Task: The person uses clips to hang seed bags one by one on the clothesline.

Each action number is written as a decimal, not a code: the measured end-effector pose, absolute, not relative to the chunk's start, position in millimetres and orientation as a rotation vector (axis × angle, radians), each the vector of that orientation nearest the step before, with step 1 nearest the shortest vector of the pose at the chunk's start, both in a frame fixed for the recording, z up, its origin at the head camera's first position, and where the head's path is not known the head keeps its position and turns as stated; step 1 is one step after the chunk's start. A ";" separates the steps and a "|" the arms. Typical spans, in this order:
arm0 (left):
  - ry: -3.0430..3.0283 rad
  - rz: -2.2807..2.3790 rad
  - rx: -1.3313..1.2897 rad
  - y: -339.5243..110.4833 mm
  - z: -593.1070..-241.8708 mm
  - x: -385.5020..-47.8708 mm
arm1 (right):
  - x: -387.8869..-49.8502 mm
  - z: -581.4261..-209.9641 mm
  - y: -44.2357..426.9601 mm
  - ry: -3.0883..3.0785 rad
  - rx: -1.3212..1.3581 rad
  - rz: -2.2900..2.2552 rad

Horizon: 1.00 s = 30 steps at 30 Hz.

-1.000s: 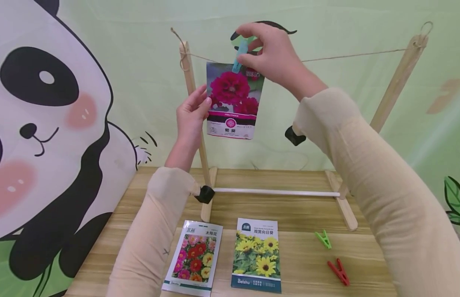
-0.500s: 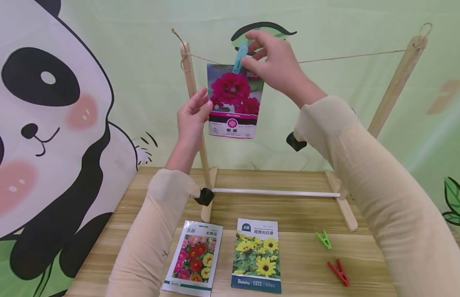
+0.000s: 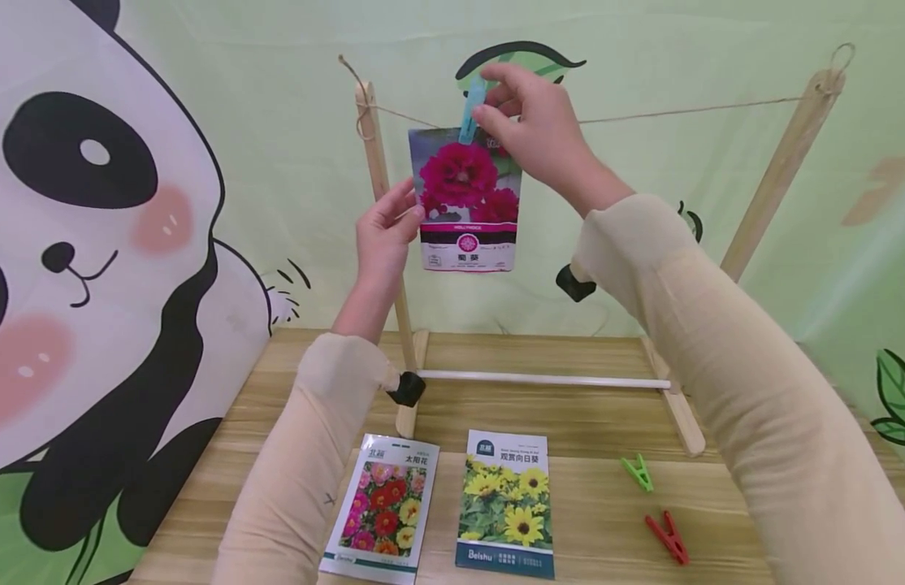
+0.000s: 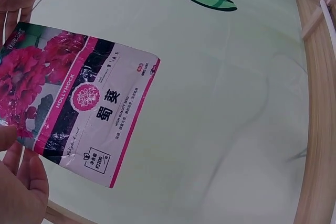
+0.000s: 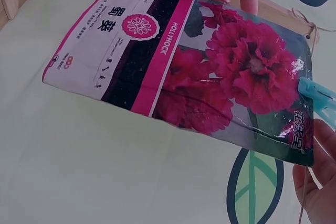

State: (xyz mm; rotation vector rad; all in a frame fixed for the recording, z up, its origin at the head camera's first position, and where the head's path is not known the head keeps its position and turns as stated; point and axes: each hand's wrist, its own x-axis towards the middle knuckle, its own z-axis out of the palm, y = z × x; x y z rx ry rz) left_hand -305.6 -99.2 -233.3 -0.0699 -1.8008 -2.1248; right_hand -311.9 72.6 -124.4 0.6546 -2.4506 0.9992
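A hollyhock seed packet (image 3: 469, 195) with a magenta flower hangs upright at the twine (image 3: 686, 112), its top edge level with it. My left hand (image 3: 385, 231) pinches the packet's left edge, thumb in front. In the left wrist view that thumb (image 4: 7, 137) overlaps the packet's face. A light blue clothespin (image 3: 470, 114) bites the packet's top edge. My right hand (image 3: 536, 118) holds the clothespin's upper end between thumb and index finger. The right wrist view shows the clothespin (image 5: 317, 94) on the packet's edge, its handle end cut off by the frame.
Two seed packets, one with mixed flowers (image 3: 383, 512) and one with sunflowers (image 3: 505, 504), lie on the wooden table (image 3: 591, 520). A green clothespin (image 3: 638, 472) and a red clothespin (image 3: 668, 538) lie to their right. Wooden posts (image 3: 777, 179) and a white rod (image 3: 543, 379) form the stand.
The packet's lower part has swung slightly right, with my left hand following it. My right hand has shifted a little lower and stays at the blue clothespin.
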 end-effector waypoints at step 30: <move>-1.749 -2.082 -0.016 -92.9 -232.3 -303.0 | -310.1 -115.1 60.6 -2.490 0.599 0.930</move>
